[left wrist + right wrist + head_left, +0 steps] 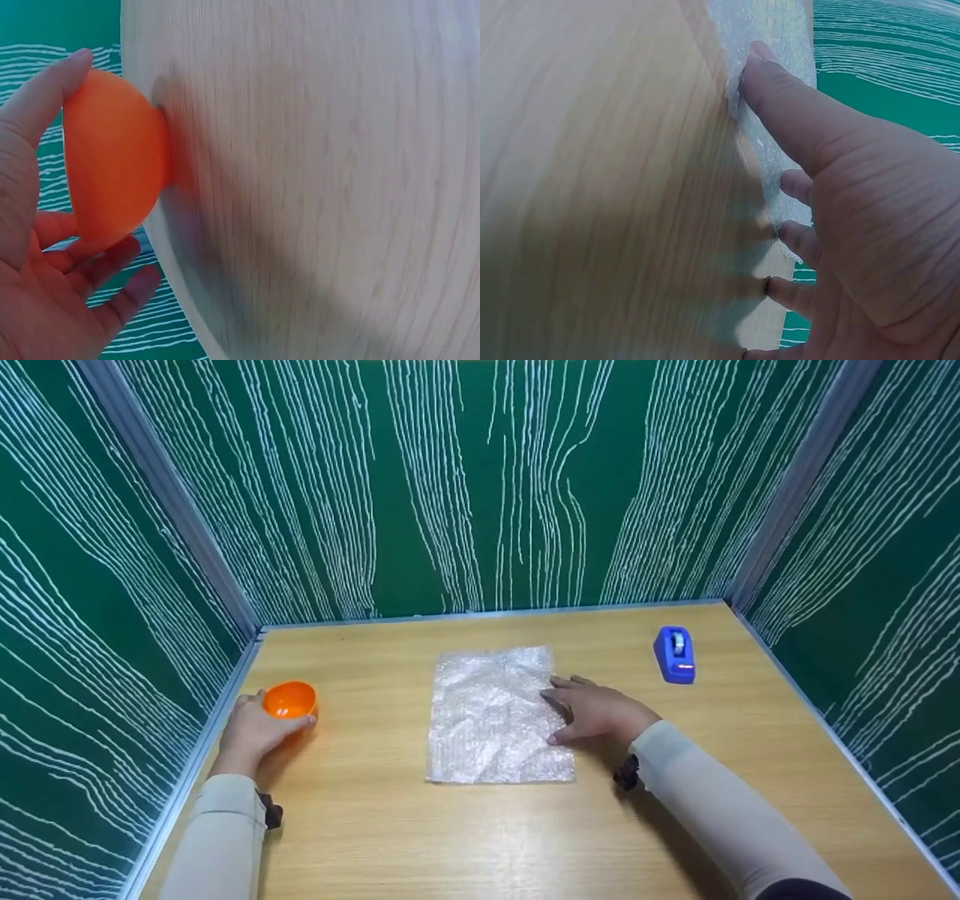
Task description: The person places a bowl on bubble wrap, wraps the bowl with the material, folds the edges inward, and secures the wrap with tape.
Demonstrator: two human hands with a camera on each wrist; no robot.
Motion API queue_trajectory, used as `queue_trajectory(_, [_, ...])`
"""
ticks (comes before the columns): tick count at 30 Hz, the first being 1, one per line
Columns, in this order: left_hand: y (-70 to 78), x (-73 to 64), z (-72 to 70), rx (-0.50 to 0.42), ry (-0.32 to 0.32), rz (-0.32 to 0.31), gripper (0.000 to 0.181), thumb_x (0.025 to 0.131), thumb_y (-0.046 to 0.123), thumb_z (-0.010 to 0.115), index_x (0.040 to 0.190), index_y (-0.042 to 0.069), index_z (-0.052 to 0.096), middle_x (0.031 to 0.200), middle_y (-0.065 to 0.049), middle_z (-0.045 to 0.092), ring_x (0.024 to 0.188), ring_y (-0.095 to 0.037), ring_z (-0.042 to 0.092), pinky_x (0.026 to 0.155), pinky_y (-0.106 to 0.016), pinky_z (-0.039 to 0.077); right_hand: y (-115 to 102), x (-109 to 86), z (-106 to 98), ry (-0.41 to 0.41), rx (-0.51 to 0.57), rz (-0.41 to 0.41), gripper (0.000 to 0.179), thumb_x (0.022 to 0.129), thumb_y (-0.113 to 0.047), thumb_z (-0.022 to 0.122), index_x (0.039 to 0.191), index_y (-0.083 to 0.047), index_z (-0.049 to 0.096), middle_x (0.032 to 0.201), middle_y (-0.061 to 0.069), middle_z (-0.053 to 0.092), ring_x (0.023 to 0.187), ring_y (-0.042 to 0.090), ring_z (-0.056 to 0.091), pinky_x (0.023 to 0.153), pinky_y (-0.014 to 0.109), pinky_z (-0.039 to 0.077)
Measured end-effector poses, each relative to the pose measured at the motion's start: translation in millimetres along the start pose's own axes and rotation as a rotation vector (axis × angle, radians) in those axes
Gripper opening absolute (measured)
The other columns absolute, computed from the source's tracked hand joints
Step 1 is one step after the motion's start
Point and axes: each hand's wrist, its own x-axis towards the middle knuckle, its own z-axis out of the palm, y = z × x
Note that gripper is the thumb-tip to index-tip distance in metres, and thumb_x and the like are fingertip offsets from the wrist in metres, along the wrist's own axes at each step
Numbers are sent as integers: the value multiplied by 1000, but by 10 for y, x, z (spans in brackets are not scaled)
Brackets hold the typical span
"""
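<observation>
An orange bowl (291, 699) sits at the left side of the wooden table, its opening facing up. My left hand (251, 731) grips it by the rim, and in the left wrist view the thumb lies on one side of the bowl (116, 154) with fingers on the other. A sheet of clear bubble wrap (487, 720) lies flat at the middle of the table. Over its right edge my right hand (600, 711) is spread, fingers apart. In the right wrist view the thumb and fingertips (799, 236) are right at the edge of the wrap.
A blue tape dispenser (673, 656) with a roll in it stands at the back right of the table (360, 840). Green panels (480, 495) with white wavy lines enclose the back and both sides, joined by grey corner posts.
</observation>
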Motion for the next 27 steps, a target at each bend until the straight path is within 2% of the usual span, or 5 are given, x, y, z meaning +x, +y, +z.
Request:
queue_trajectory(7, [104,-49,82,-68,-13,20,119,82,58,99,167,-2,42,159,-25,46,139,-46,53,130,-70,43,-14,-2,-4,-14,-8,8,102,92,-66,88,177,-36,41,191,2,25,178,45,16,138,76,20])
queue_trajectory(14, [319,-44,249,-69,-12,106,109,85,52,99,164,-2,46,159,-24,47,137,-45,56,129,-66,46,-5,35,-21,-19,-26,-7,102,92,-65,88,177,-31,42,191,5,25,177,47,18,139,74,21])
queue_trajectory(19, [540,-34,396,-92,-45,142,108,82,54,101,163,5,50,158,-19,49,139,-42,57,131,-64,46,4,74,-29,-33,-31,9,103,91,-66,89,177,-34,41,191,3,24,177,46,16,139,74,21])
queue_trajectory(24, [850,-114,562,-100,-76,194,112,77,57,104,164,10,50,157,-15,51,140,-41,57,131,-65,45,4,88,-17,-50,-34,39,104,90,-68,89,177,-38,40,191,0,23,178,44,16,139,73,21])
queue_trajectory(27, [1050,-175,684,-101,-88,245,113,74,59,105,162,12,52,155,-12,53,137,-39,59,130,-65,46,1,84,-23,-60,-40,46,105,90,-70,88,177,-40,39,192,-1,22,178,43,15,139,74,21])
